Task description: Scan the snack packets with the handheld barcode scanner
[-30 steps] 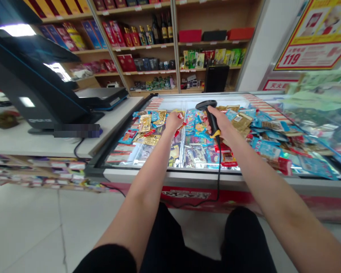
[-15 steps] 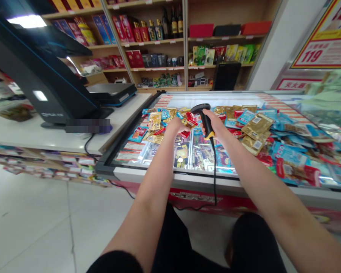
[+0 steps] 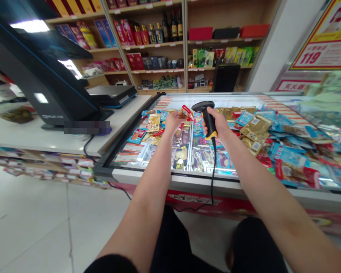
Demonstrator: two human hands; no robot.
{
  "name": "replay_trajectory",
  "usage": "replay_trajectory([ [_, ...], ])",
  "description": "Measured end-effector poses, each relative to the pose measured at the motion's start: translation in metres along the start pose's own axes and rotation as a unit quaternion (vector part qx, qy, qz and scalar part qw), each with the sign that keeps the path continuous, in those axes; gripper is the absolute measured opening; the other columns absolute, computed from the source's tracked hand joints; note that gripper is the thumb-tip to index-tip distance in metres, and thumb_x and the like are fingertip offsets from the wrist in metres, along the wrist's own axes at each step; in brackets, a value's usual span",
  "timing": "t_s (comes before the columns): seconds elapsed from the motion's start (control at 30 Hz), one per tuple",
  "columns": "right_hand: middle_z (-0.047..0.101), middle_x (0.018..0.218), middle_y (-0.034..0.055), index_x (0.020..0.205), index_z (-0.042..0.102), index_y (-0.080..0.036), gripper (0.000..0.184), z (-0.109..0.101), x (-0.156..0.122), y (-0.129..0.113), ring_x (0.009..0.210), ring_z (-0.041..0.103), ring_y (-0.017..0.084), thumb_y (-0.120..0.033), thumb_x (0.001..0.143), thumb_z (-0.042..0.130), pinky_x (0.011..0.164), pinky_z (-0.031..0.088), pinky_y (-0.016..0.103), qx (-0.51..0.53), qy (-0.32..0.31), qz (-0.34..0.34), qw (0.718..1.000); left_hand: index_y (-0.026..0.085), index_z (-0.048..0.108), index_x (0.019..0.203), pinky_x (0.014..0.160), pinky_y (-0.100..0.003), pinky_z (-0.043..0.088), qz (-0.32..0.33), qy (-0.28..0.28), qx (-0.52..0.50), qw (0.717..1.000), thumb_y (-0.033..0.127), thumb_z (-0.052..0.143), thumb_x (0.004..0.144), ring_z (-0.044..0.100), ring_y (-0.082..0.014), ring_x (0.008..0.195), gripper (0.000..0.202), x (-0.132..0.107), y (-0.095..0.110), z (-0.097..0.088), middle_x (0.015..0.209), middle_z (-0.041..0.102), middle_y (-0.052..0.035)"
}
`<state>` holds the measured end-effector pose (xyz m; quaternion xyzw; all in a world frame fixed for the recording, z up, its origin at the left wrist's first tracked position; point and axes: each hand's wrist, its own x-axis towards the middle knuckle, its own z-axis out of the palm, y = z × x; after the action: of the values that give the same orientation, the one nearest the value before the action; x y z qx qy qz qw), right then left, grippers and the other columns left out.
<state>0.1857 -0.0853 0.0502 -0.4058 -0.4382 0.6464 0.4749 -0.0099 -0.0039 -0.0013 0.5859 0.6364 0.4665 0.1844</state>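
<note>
In the head view my right hand (image 3: 218,122) is wrapped around the handle of a black and yellow barcode scanner (image 3: 209,120), its head pointing left and a cable hanging down. My left hand (image 3: 174,122) grips a small red and gold snack packet (image 3: 185,113), held just left of the scanner's head. Both hands are over the glass top of a chest freezer (image 3: 191,151). Gold packets (image 3: 154,123) and blue ones lie on the glass beside my left hand. A larger heap of gold, blue and red packets (image 3: 255,127) spreads to the right of the scanner.
On the left a white counter (image 3: 74,142) carries a black checkout terminal (image 3: 53,83) and a flat weighing scale (image 3: 113,94). Shelves (image 3: 156,43) with bottles and boxes stand behind. The scanner cable (image 3: 213,178) loops over the freezer's front edge.
My left hand has lifted the red and gold packet up from the pile, and more of it shows. The scanner has shifted slightly to the right in my right hand.
</note>
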Motion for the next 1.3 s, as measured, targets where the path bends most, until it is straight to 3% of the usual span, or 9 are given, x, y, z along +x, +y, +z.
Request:
replay_trajectory([
  [0.13, 0.055, 0.051, -0.0006, 0.086, 0.055, -0.019, 0.034, 0.003, -0.004, -0.003, 0.035, 0.047, 0.011, -0.048, 0.099, 0.043, 0.033, 0.039, 0.022, 0.068, -0.003, 0.017, 0.998, 0.017, 0.069, 0.08, 0.073, -0.031, 0.048, 0.01, 0.006, 0.01, 1.0, 0.025, 0.078, 0.057, 0.064, -0.0211, 0.074, 0.026, -0.001, 0.004, -0.002, 0.074, 0.068, -0.0024],
  [0.33, 0.054, 0.051, -0.0016, 0.088, 0.056, -0.019, 0.036, 0.005, -0.007, -0.005, 0.035, 0.047, 0.011, -0.052, 0.097, 0.047, 0.032, 0.039, 0.021, 0.086, -0.009, 0.024, 0.996, 0.017, 0.069, 0.082, 0.073, -0.028, 0.047, 0.016, 0.008, 0.022, 1.0, 0.023, 0.075, 0.059, 0.065, -0.019, 0.08, 0.025, -0.001, 0.003, 0.0, 0.081, 0.07, -0.0019],
  [1.1, 0.054, 0.052, -0.0013, 0.086, 0.056, -0.018, 0.042, 0.003, -0.007, -0.004, 0.036, 0.047, 0.01, -0.058, 0.096, 0.048, 0.032, 0.038, 0.021, 0.081, -0.029, 0.025, 0.996, 0.017, 0.067, 0.087, 0.073, -0.028, 0.045, 0.023, 0.032, 0.022, 0.999, 0.026, 0.075, 0.063, 0.063, -0.0186, 0.079, 0.027, 0.003, 0.0, 0.009, 0.084, 0.069, -0.0032],
  [1.3, 0.054, 0.051, -0.0012, 0.085, 0.056, -0.018, 0.041, 0.003, -0.007, -0.004, 0.035, 0.047, 0.01, -0.057, 0.097, 0.047, 0.031, 0.038, 0.021, 0.086, -0.032, 0.026, 0.995, 0.019, 0.063, 0.081, 0.073, -0.029, 0.045, 0.032, 0.036, 0.048, 0.998, 0.031, 0.077, 0.064, 0.06, -0.0179, 0.074, 0.025, 0.003, -0.001, 0.011, 0.074, 0.063, 0.0001],
])
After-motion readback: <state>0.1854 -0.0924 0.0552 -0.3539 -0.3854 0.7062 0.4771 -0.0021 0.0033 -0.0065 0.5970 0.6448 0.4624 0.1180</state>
